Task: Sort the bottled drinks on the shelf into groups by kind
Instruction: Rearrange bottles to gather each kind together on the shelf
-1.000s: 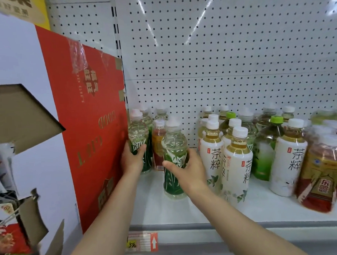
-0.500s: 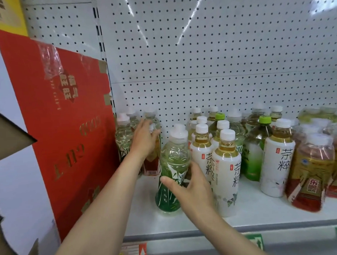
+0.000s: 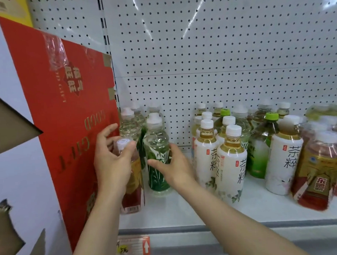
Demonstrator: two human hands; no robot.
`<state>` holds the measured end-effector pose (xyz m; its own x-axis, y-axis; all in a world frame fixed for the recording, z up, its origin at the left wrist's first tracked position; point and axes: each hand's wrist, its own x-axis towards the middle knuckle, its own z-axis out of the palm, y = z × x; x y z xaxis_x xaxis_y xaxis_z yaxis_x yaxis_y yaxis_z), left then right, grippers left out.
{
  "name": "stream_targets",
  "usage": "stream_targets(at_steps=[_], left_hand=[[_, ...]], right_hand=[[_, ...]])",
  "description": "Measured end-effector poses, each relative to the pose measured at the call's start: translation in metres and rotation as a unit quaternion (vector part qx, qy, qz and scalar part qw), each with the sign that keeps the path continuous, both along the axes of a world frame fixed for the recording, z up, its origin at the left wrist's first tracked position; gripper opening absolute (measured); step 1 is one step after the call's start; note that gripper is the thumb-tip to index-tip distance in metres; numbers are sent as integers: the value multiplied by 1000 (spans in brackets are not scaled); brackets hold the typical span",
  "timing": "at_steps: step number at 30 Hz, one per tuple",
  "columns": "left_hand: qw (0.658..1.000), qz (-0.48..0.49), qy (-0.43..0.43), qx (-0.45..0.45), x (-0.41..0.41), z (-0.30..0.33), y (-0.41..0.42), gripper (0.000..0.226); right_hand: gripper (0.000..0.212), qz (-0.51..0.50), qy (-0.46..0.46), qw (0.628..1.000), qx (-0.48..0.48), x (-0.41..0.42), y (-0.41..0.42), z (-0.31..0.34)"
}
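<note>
On the white shelf (image 3: 207,213), my left hand (image 3: 112,163) grips a red-labelled tea bottle (image 3: 133,195) near its white cap, at the front left. Just to its right, my right hand (image 3: 175,166) holds a clear bottle with a green leaf label (image 3: 157,147) upright, thumb in front and fingers behind. More green-leaf bottles (image 3: 128,125) stand behind, against the left side. White-labelled tea bottles (image 3: 230,163) form a cluster in the middle. Green-capped bottles (image 3: 262,147) and another white-labelled bottle (image 3: 284,156) are mixed further right, with red-labelled bottles (image 3: 320,170) at the far right.
A red cardboard panel (image 3: 65,117) leans along the shelf's left side, right beside my left hand. White pegboard (image 3: 218,56) closes the back. The shelf's grey front rail (image 3: 227,227) carries a price tag (image 3: 134,246).
My left hand reached behind the front bottles and has brought the red-labelled bottle forward to the front left. My right hand has moved the green-leaf bottle back and to the left.
</note>
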<state>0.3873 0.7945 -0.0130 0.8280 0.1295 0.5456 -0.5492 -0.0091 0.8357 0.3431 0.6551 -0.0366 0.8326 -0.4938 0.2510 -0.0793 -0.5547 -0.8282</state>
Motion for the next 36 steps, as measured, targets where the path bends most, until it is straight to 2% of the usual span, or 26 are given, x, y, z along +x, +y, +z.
stream_targets(at_steps=[5,7,10,12,14,16,18,20,23,26,28,30,33,36], left_hand=[[999,-45,14,6,5,-5,20,55],[998,-44,31,23,8,-6,20,53],[995,-64,79,0,6,-12,18,49],[988,-93,118,-28,2,-16,15,61],[981,-128,126,-73,-5,-18,9,63],[970,-182,121,-108,-19,-13,-3,53],[960,-236,106,-106,-35,-6,-21,46],[949,-282,96,-101,-52,4,-39,52],[931,-337,105,-95,-74,17,-59,57],[918,-374,106,-74,-93,24,-75,51],[908,-402,104,-63,-105,26,-84,61],[908,-398,105,-74,-110,27,-94,72],[954,-287,83,-11,-91,12,-113,72],[948,-289,123,54,-73,-10,-130,60]], right_hand=[[87,5,-8,998,55,54,-3,-6],[83,19,-9,997,74,63,-4,-9],[77,27,-52,993,104,38,6,-8],[73,64,-86,985,136,6,15,-14],[75,163,-69,971,161,-31,26,-21],[67,191,-47,971,137,-53,24,-28],[61,141,-66,984,90,-68,12,-27],[66,96,-78,990,69,-85,-5,-19],[68,74,-94,991,54,-113,-27,-7],[68,25,-112,993,41,-140,-38,-1],[73,-2,-129,990,64,-154,-45,-1],[67,-12,-150,983,105,-167,-54,-2],[65,-49,-192,967,158,-185,-70,0],[74,-99,-233,949,187,-195,-90,-1]])
